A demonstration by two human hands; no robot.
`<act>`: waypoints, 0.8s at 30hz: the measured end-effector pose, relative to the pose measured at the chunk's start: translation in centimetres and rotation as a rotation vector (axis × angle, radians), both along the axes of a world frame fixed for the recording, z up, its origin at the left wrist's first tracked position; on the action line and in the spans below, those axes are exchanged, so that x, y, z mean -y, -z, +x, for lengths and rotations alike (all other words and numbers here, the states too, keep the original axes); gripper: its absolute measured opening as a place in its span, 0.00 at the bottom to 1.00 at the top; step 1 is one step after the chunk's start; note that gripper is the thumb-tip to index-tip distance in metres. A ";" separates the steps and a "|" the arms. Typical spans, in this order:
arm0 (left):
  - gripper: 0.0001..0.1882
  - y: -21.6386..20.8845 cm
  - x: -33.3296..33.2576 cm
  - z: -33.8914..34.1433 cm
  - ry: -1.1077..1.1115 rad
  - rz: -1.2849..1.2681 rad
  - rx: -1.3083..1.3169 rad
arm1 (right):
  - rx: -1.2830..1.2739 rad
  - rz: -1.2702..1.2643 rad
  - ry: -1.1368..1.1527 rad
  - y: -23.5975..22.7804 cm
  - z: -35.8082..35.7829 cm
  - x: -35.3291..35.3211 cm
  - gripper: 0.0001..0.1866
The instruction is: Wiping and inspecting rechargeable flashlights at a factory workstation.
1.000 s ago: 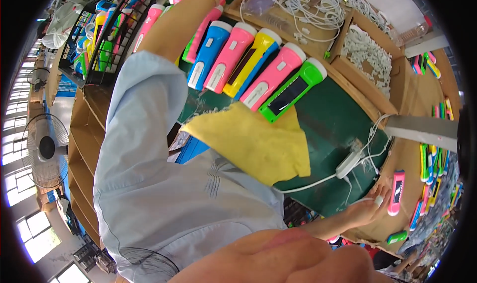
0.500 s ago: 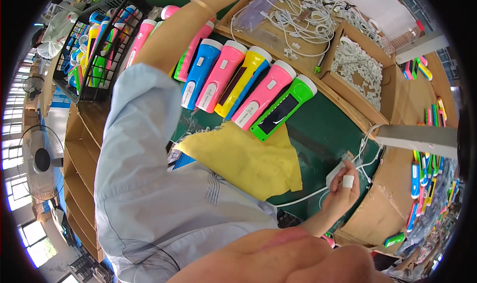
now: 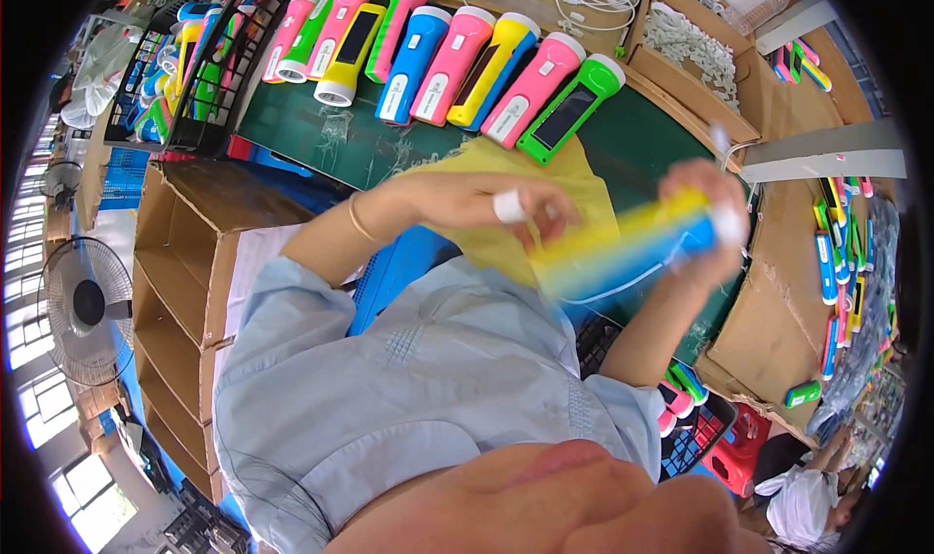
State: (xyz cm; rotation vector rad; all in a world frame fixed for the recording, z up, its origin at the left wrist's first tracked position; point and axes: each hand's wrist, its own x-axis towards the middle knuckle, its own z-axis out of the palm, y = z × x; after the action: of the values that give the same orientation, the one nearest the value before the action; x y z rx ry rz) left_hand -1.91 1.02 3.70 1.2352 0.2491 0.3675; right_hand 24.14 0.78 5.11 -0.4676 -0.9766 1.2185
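The right hand (image 3: 715, 225) is clamped around the head end of a blurred yellow-and-blue flashlight (image 3: 618, 252). From this grip, its long axis runs left and slightly toward the body, tail leftward. Left of the grip, the left hand (image 3: 506, 204) has curled fingers near the tail; whether they touch it, I cannot tell. Beyond the grip, green tabletop (image 3: 650, 131) shows up to a wooden edge (image 3: 671, 92); a grey post (image 3: 827, 152) stands close on the right.

A blurred yellow-and-blue flashlight (image 3: 621, 249) slants in the right grip (image 3: 718, 252).
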 end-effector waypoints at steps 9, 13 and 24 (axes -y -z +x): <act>0.21 0.4 3.5 4.6 -0.252 -0.112 -0.283 | 0.938 -0.091 0.415 1.2 -5.5 3.6 0.11; 0.18 0.9 2.1 4.9 -0.437 -0.549 -0.012 | 0.588 -0.331 0.321 1.2 -3.4 4.9 0.13; 0.16 0.9 -0.4 6.4 -0.488 -0.759 0.091 | 0.456 -0.594 0.286 5.1 -4.5 7.9 0.17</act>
State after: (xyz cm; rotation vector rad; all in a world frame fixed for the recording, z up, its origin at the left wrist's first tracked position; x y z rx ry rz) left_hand 4.53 1.40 2.82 0.3967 0.5555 0.6721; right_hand 19.66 -7.08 0.01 -1.3539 -0.8697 1.1482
